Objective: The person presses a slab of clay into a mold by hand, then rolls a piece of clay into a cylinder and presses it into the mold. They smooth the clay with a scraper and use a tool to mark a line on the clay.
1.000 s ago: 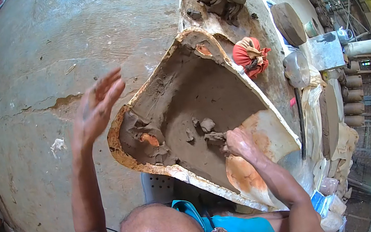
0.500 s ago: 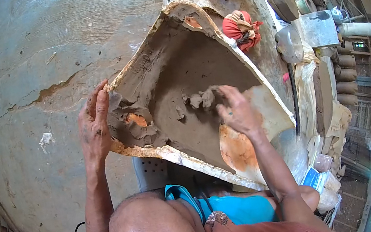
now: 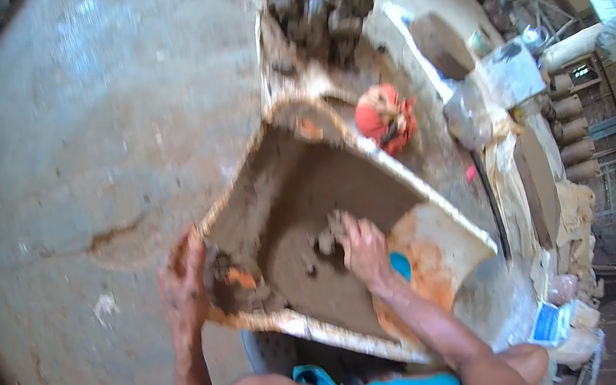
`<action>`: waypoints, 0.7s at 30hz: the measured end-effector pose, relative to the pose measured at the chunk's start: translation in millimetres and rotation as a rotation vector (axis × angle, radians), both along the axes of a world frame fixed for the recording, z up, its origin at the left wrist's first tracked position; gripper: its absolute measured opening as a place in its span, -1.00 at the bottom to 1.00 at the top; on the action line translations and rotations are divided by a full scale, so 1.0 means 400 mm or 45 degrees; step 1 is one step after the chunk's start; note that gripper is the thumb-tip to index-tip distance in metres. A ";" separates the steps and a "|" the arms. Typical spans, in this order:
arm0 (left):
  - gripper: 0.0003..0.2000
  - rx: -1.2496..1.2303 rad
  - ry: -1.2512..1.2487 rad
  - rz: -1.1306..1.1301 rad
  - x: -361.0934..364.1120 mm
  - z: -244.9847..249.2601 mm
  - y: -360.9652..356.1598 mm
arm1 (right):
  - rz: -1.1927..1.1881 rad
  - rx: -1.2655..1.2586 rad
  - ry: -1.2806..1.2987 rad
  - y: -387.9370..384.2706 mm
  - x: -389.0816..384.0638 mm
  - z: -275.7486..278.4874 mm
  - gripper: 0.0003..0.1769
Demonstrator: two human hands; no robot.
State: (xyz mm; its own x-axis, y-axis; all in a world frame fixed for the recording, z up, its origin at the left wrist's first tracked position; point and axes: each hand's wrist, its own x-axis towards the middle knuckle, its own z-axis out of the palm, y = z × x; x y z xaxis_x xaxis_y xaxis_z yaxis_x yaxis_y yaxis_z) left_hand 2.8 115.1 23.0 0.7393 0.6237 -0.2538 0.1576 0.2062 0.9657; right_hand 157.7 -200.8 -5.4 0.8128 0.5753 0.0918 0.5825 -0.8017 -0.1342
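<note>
A large plaster mould (image 3: pixel 337 341) with a pale, rough rim lies tilted in front of my knees, its hollow lined with dark wet clay (image 3: pixel 326 177). My left hand (image 3: pixel 184 284) grips the rim at the mould's left corner, fingers over the edge. Inside the hollow, my right hand (image 3: pixel 368 252) has its fingers curled at a small lump of clay (image 3: pixel 332 234), touching it against the lining. Bare orange-stained mould surface shows at the right side, with a small blue patch (image 3: pixel 401 265) beside my right wrist. Orange spots also show through the clay at two corners.
Beyond the mould a big heap of wet clay (image 3: pixel 321 9) sits on a board or sheet. Near the mould's right edge lies a red cloth bundle (image 3: pixel 384 120). Clay slabs (image 3: pixel 538 189), plastic sheets and clutter line the right. The floor (image 3: pixel 77 192) is cracked.
My right hand has moved left onto the small clay lumps, its fingers now curled at them. The left hand keeps its hold on the rim. The view has shifted, showing more of the clay heap.
</note>
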 end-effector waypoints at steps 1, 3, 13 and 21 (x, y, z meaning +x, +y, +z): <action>-0.43 0.015 0.019 0.007 0.003 0.011 -0.001 | -0.008 0.019 -0.025 0.003 -0.001 -0.006 -0.43; -0.48 0.093 0.002 -0.017 0.003 0.025 0.000 | -0.032 0.074 -0.036 -0.006 -0.004 -0.023 -0.48; -0.57 0.197 0.046 0.006 0.004 0.024 -0.006 | 0.099 -0.640 1.019 -0.064 0.109 0.120 -0.54; -0.52 0.125 0.045 -0.094 0.003 0.045 0.011 | -0.032 0.044 0.845 0.011 0.138 0.290 -0.53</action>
State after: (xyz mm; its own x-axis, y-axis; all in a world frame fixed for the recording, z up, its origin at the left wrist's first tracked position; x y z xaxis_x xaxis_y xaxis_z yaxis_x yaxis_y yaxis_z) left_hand 3.8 119.3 41.1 0.7758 0.5911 -0.2210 0.2032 0.0976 0.9743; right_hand 212.7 -196.4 110.7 0.7163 0.5613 -0.4145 0.3487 -0.8025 -0.4841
